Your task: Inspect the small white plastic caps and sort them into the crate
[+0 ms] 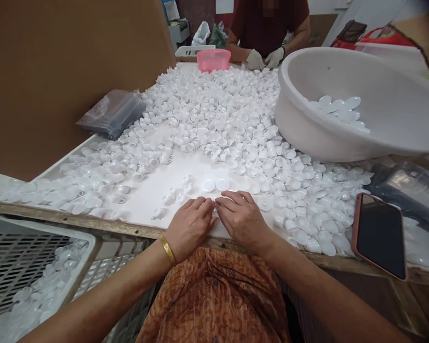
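My left hand (190,223) and my right hand (240,217) rest side by side at the near edge of the white table (157,190), fingertips meeting. Both have fingers curled and pressed together around something small that I cannot make out. A gold bangle (168,248) sits on my left wrist. Just beyond my fingers lie a few loose white plastic caps (214,185). A large heap of small white plastic cups and lids (221,119) covers the table ahead and to both sides.
A big white basin (343,143) holding lids stands at the right. A phone (379,236) lies on the near right edge. A slatted crate (32,267) with white pieces sits lower left. A gloved person (268,28) works at the far end beside a pink tub (213,59).
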`<state>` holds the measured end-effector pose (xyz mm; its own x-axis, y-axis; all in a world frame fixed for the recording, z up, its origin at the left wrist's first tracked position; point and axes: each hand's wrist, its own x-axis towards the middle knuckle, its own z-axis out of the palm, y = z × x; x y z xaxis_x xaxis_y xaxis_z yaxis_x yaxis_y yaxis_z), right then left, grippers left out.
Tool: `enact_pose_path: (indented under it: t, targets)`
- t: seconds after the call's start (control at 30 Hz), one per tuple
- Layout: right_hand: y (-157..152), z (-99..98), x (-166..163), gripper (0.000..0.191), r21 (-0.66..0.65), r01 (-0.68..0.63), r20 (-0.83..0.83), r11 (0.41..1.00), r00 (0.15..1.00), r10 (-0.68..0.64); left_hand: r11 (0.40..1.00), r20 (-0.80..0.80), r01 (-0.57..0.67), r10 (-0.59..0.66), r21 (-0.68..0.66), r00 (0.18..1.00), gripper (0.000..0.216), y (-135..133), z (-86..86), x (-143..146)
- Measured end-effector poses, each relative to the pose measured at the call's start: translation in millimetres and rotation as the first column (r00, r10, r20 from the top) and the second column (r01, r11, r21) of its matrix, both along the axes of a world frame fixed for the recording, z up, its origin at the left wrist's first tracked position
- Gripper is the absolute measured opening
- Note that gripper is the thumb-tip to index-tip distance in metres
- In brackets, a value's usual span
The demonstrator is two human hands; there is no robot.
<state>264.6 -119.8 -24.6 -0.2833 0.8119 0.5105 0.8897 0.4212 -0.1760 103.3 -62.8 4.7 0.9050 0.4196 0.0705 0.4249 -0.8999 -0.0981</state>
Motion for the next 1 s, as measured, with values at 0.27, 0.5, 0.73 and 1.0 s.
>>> enact_pose_path:
  t: [0.27,0.5,0.73,1.0]
  targets:
    - [0,-1.7,0,0.023,-0.002,-0.025,-0.007,1.000,1.000,0.025,0.998,0.000,-0.065,0.065,-0.006,0.998,0.037,-7,-4.5,1]
    - [-1,-2.7,1,0.026,-0.044,-0.011,-0.057,0.999,0.998,0.008,0.995,-0.031,0.002,0.001,0.102,1.000,0.037,-11,-2.3,8]
    - [3,2.0,1,0.023,-0.096,-0.012,-0.139,0.995,0.990,-0.002,0.999,0.029,0.004,-0.005,0.036,1.000,0.031,-9,-3.9,8]
    - [7,3.4,0,0.021,-0.067,0.019,-0.112,0.998,0.993,-0.026,0.930,0.362,-0.154,0.277,-0.333,0.890,0.031,7,-7.2,-13]
